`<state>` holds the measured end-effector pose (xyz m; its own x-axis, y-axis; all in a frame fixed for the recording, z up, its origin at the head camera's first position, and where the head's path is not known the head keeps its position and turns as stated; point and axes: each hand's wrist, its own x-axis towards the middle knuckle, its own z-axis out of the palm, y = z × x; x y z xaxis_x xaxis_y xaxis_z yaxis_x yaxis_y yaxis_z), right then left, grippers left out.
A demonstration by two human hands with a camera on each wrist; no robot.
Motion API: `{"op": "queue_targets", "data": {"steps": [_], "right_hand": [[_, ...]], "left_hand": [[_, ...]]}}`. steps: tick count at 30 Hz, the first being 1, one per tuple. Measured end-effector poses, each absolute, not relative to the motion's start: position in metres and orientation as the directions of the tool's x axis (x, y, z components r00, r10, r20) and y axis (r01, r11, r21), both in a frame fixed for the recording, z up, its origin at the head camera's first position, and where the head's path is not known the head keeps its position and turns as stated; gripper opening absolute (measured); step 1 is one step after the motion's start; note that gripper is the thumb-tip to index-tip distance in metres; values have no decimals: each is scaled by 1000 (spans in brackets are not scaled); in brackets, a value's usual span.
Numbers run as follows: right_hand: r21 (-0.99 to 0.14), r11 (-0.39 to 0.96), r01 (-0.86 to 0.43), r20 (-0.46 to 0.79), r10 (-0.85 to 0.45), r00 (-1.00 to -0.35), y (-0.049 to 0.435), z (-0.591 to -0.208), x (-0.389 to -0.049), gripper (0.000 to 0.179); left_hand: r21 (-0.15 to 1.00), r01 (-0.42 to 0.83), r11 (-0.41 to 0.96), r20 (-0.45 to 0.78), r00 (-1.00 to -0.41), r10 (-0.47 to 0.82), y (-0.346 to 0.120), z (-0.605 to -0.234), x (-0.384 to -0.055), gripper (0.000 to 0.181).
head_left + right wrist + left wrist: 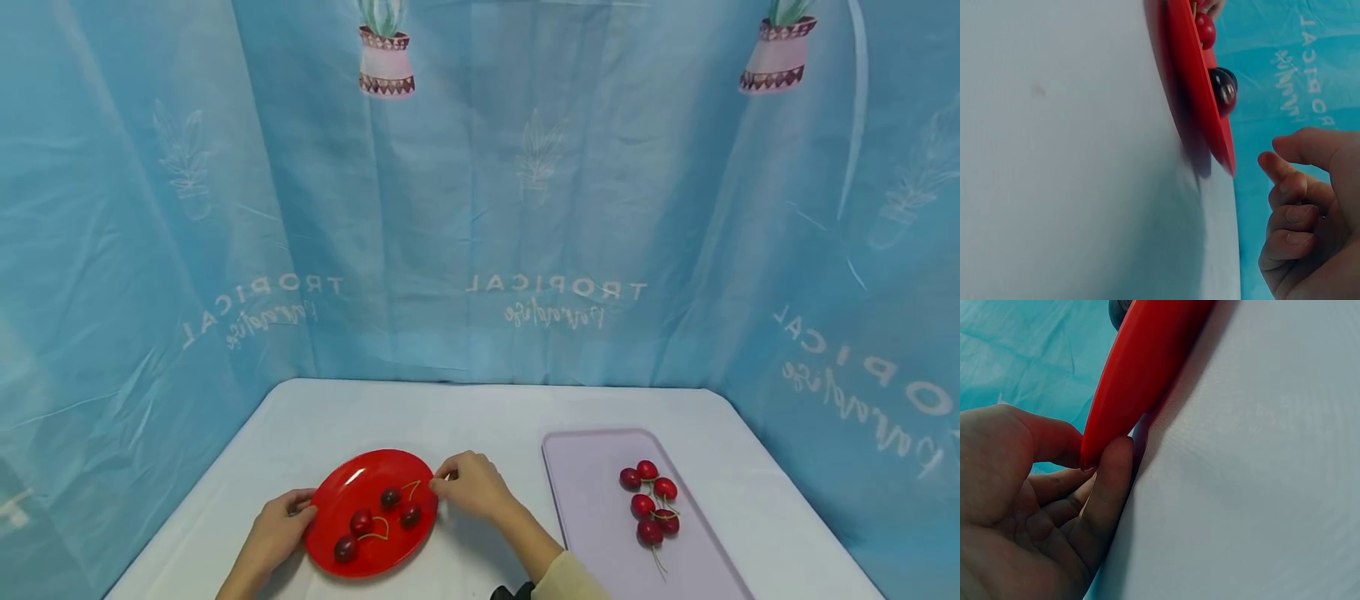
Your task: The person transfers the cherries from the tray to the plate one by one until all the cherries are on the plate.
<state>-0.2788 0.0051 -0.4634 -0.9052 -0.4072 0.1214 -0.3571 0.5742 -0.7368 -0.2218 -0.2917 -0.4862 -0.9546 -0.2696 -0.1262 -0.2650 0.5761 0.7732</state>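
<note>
Left hand [276, 527] pinches the left rim of a glossy, round red plate [337, 502] at the white bench [480, 417]; base contact unclear. Right hand's [471, 485] grip is slack, holding nothing, just beside the opposite rim. Four dark-red, round, green-stemmed cherries [362, 522] sit loose on the plate. Risk: lifting from the left alone would tilt it, rolling fruit off the right side. Sliding it far right could bump the pale-lilac, rectangular tray [592, 517] with its cherry cluster [650, 532].

Mirrored "TROPICAL Paradise" lettering [557, 285] repeats across the blue curtain [427, 208].
</note>
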Motion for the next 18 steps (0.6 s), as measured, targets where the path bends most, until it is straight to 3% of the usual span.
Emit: {"op": "queue_targets", "data": {"steps": [18], "right_hand": [[-717,582,-384,156,-402,-902,42,-455,-287,8]], "left_hand": [[778,-286,560,-145,-948,-283,-290,-484,-223,40]]}}
